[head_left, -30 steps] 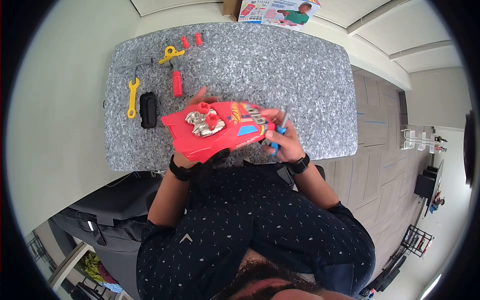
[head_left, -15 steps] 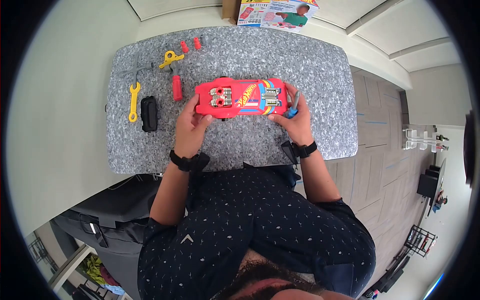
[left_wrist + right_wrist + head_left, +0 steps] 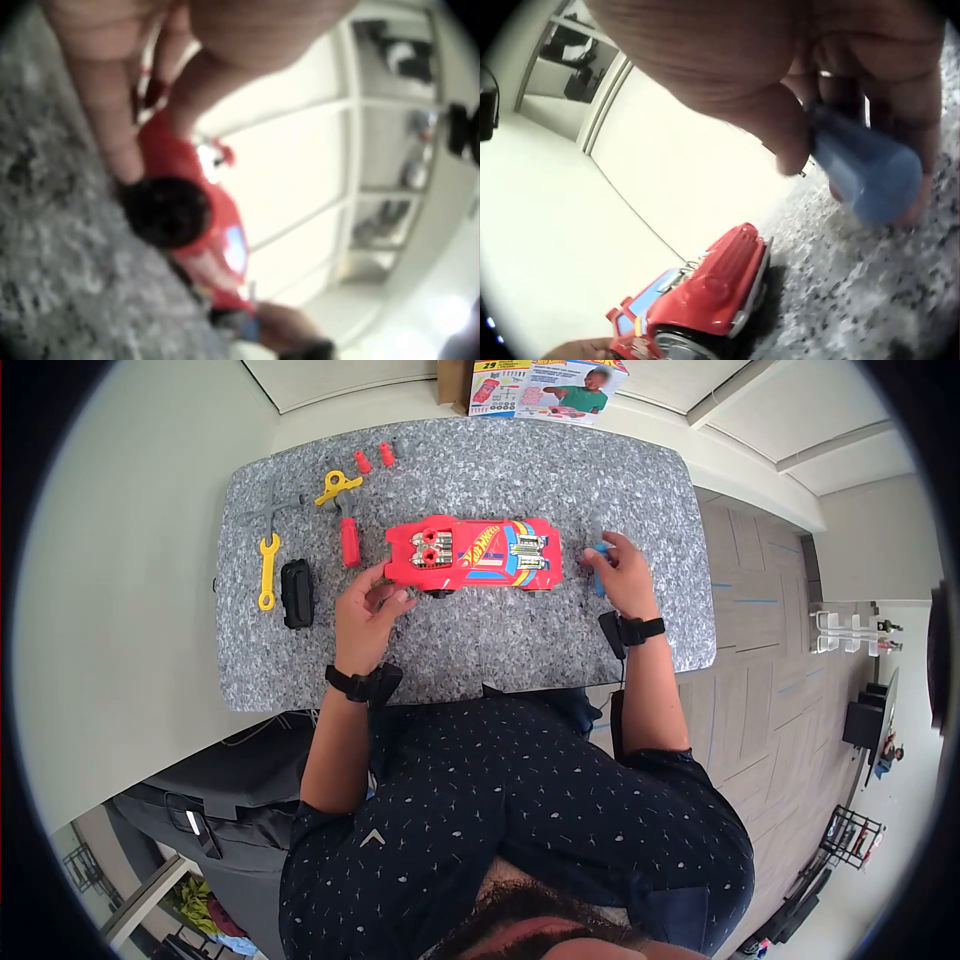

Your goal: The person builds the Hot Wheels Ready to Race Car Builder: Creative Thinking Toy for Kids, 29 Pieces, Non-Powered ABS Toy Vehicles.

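Observation:
A red toy car stands on its wheels on the speckled table. The left hand is at the car's left end; in the left wrist view its fingers touch the red body beside a black wheel. Right of the car, the right hand pinches the blue handle of a screwdriver, held apart from the car. In the right wrist view that blue handle lies between thumb and fingers, low over the table.
On the table's left are a yellow wrench, a black part, a hammer with red handle, a yellow piece, a grey cross-shaped tool and small red pieces. A printed box stands behind the table.
The car was lifted and tilted in both hands, then levelled, and now rests on the table. The right hand has let go of it and moved right with the screwdriver.

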Action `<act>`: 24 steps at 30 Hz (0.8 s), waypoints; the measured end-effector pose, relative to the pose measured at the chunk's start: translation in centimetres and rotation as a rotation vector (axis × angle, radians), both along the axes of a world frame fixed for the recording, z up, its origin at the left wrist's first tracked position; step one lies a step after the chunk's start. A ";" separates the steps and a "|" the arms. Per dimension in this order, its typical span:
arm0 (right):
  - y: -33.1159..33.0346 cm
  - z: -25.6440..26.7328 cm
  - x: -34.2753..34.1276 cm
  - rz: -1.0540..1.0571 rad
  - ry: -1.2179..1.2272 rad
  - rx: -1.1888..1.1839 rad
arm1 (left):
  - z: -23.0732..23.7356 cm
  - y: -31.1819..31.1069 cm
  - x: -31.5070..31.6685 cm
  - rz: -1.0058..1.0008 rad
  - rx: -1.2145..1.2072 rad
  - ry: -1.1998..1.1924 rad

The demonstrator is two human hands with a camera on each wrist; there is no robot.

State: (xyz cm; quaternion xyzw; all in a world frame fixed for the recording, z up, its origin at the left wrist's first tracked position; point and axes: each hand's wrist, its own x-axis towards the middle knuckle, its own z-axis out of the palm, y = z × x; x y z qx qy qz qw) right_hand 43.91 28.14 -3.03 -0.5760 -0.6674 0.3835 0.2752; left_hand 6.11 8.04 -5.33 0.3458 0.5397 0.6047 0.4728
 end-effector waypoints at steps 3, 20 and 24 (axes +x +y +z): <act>0.2 0.1 -1.2 0.036 -0.195 0.092 | 0.4 -0.2 0.2 0.009 -0.005 -0.002; 0.2 0.9 -3.0 0.005 -0.242 0.099 | 2.0 -2.5 0.1 0.069 -0.022 0.052; 0.7 0.0 -2.1 -0.012 -0.206 0.111 | 2.1 -3.0 -0.4 0.085 -0.033 0.063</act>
